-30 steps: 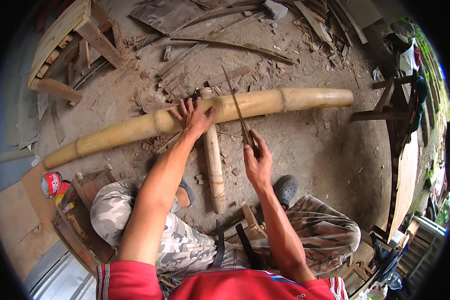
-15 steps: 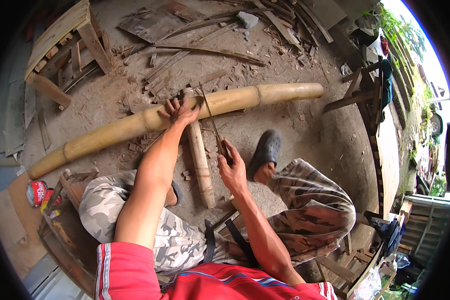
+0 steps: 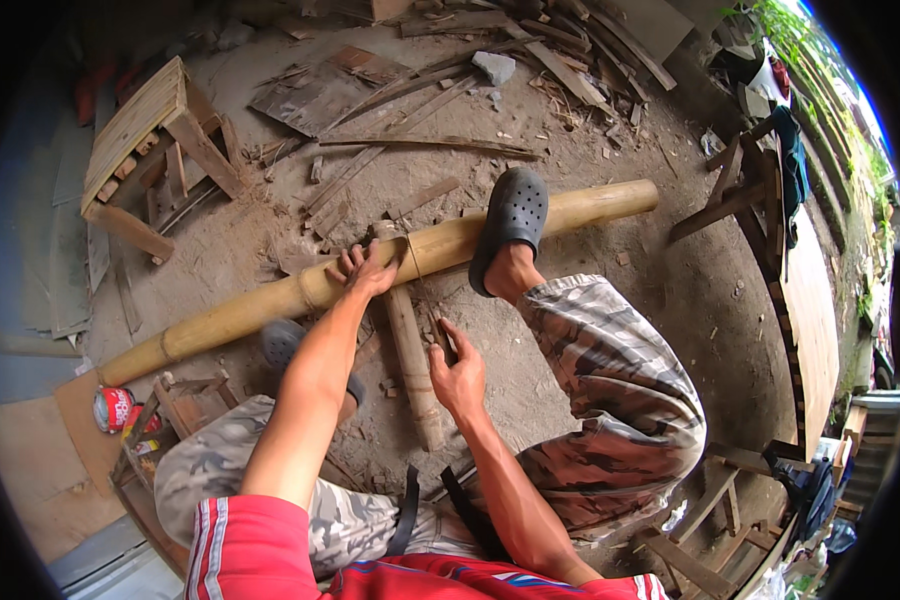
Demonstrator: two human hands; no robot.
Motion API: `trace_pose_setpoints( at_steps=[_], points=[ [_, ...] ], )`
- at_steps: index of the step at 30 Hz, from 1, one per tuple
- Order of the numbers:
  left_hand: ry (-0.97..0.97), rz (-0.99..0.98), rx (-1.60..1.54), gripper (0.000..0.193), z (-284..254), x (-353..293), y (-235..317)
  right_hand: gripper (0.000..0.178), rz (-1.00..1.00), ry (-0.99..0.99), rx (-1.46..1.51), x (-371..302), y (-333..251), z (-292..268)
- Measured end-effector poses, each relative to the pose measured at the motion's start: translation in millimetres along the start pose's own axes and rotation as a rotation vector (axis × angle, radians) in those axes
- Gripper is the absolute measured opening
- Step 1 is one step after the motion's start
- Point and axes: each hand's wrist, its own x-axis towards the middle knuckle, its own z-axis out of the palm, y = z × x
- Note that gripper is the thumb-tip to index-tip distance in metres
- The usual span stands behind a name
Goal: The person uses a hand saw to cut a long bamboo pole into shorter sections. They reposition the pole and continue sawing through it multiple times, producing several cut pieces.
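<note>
A long, thick yellow bamboo pole (image 3: 260, 310) lies slantwise on the ground, rising toward the right. My left hand (image 3: 370, 272) grips it from above with its fingers spread over the top. Close to that hand, the thin blade of a handsaw (image 3: 413, 256) stands across the pole. My right hand (image 3: 458, 375) is closed round the saw's dark handle, on the near side of the pole. A thinner round pole (image 3: 410, 370) lies crosswise, passing beneath the bamboo by my left hand. My right foot, in a dark clog (image 3: 515, 215), rests on the bamboo right of the blade.
A small wooden bench (image 3: 140, 135) stands at the far left. Scrap boards (image 3: 430, 145) and a pale stone (image 3: 493, 67) lie beyond the pole. A red can (image 3: 113, 409) is at the left, and a wooden frame (image 3: 740, 185) stands at the right.
My right foot has come up from the ground onto the bamboo. The view has shifted, so the pole sits lower in it. Both hands keep their holds.
</note>
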Motion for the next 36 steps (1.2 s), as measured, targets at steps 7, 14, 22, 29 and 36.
trace_pose_setpoints(
  at_steps=[7,14,22,29,36],
  points=[
    [-0.006,0.079,0.047,0.087,-0.6,-6.8,4.9,0.049,0.020,-0.025,-0.041,-4.8,9.1,-14.8],
    [0.138,0.227,0.042,0.089,17.2,25.5,-6.7,0.076,-0.008,-0.316,-0.033,-26.6,-10.8,-21.3],
    [0.291,0.302,-0.148,0.076,35.4,50.8,-10.9,0.054,-0.143,-0.075,-0.134,-16.5,-13.0,-4.1],
    [0.294,0.293,-0.157,0.072,34.6,62.0,-5.1,0.052,0.022,-0.121,-0.240,-20.9,-48.5,0.5],
    [0.193,0.332,-0.053,0.070,22.3,75.4,-4.3,0.054,-0.029,-0.087,-0.191,-40.2,-30.0,-10.5]
  ],
)
